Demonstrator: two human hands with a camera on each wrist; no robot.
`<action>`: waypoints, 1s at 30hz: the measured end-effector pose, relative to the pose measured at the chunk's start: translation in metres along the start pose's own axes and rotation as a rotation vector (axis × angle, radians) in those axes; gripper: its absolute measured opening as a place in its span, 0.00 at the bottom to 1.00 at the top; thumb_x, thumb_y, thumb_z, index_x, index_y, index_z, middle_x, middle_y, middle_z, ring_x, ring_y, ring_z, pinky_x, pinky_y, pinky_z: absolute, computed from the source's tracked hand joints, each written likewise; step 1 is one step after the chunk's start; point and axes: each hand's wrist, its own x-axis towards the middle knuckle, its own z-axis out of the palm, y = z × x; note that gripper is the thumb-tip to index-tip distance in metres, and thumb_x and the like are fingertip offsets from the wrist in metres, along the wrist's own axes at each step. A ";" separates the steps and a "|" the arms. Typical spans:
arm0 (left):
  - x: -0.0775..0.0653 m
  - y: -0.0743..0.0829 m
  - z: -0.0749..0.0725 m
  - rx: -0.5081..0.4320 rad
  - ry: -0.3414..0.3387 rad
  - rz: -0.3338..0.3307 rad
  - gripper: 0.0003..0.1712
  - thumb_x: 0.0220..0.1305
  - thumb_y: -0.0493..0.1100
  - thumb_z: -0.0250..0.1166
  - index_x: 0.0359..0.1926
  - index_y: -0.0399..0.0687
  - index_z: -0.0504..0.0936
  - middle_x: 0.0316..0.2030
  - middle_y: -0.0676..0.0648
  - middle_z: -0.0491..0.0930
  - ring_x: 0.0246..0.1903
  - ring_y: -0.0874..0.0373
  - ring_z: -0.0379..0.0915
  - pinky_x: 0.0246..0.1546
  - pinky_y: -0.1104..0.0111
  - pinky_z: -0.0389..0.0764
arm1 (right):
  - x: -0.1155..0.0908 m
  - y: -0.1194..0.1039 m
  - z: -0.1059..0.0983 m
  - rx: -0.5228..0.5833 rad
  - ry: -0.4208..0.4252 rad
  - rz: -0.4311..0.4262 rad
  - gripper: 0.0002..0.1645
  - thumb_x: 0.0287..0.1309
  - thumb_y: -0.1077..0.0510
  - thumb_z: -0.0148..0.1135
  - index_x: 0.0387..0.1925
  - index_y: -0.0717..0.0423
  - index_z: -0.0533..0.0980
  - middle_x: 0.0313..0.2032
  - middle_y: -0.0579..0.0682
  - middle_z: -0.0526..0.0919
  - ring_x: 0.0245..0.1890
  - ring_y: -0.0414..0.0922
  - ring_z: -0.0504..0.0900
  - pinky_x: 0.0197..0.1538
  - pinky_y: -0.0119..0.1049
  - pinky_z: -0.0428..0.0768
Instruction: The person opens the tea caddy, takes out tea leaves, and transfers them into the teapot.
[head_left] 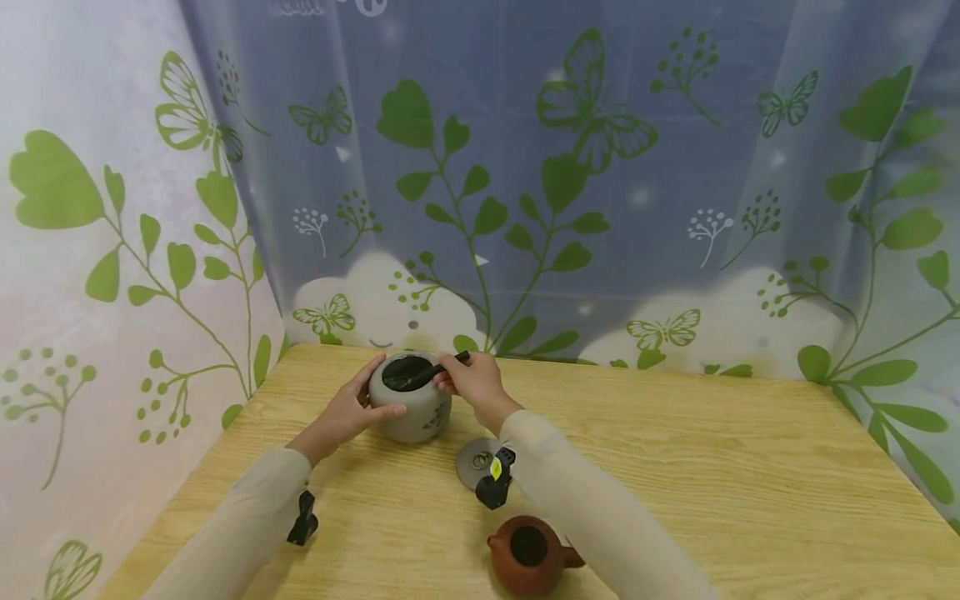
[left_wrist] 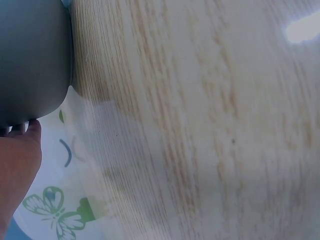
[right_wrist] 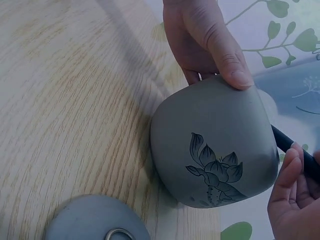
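Observation:
A round grey jar [head_left: 412,421] with a dark lotus drawing [right_wrist: 217,172] stands uncovered near the table's far edge. My left hand [head_left: 351,408] holds its left side, thumb on the near wall and fingers round behind. In the left wrist view, fingertips [left_wrist: 34,127] press against the jar wall [left_wrist: 32,60]. My right hand [head_left: 476,385] pinches the handle of a black tea scoop [head_left: 452,367] over the right rim. The scoop slants down into the jar's mouth, its far end partly lost in the dark interior.
A grey lid [head_left: 471,467] with a ring on top lies right of the jar, partly under the right wrist. Nearer me stands a lidless reddish-brown teapot [head_left: 506,571], close to the right sleeve [head_left: 600,500]. A patterned curtain [head_left: 510,208] hangs behind the wooden table [head_left: 712,483].

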 end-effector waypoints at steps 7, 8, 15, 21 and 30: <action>0.001 0.000 0.000 -0.006 0.008 0.000 0.57 0.58 0.48 0.70 0.77 0.54 0.39 0.75 0.42 0.44 0.72 0.45 0.46 0.66 0.48 0.61 | 0.001 -0.001 -0.003 0.018 0.029 -0.007 0.17 0.66 0.53 0.57 0.38 0.65 0.81 0.20 0.47 0.82 0.21 0.36 0.80 0.37 0.33 0.83; 0.001 0.000 0.000 -0.007 0.009 0.002 0.58 0.58 0.48 0.70 0.77 0.54 0.39 0.75 0.42 0.44 0.72 0.44 0.46 0.66 0.48 0.61 | 0.002 -0.001 -0.003 0.022 0.034 -0.007 0.17 0.66 0.53 0.57 0.38 0.65 0.82 0.20 0.46 0.82 0.21 0.36 0.80 0.37 0.33 0.83; 0.001 0.001 0.001 -0.009 0.016 -0.013 0.58 0.57 0.49 0.71 0.77 0.57 0.40 0.75 0.44 0.44 0.72 0.46 0.46 0.66 0.48 0.60 | 0.002 -0.002 -0.006 0.027 0.064 -0.005 0.17 0.66 0.52 0.58 0.41 0.64 0.82 0.20 0.46 0.82 0.20 0.36 0.80 0.34 0.30 0.82; 0.002 -0.002 0.001 -0.010 0.011 -0.001 0.57 0.58 0.49 0.71 0.77 0.58 0.41 0.75 0.43 0.45 0.72 0.45 0.46 0.67 0.48 0.59 | 0.002 -0.002 -0.007 0.048 0.081 -0.011 0.17 0.66 0.53 0.58 0.40 0.65 0.82 0.19 0.46 0.81 0.19 0.36 0.80 0.33 0.30 0.82; 0.002 -0.005 0.000 -0.021 -0.003 0.012 0.57 0.59 0.48 0.70 0.77 0.56 0.40 0.75 0.43 0.44 0.72 0.44 0.45 0.67 0.48 0.59 | 0.002 -0.002 -0.012 0.066 0.091 -0.009 0.16 0.65 0.54 0.58 0.37 0.65 0.82 0.20 0.47 0.82 0.20 0.38 0.81 0.30 0.27 0.80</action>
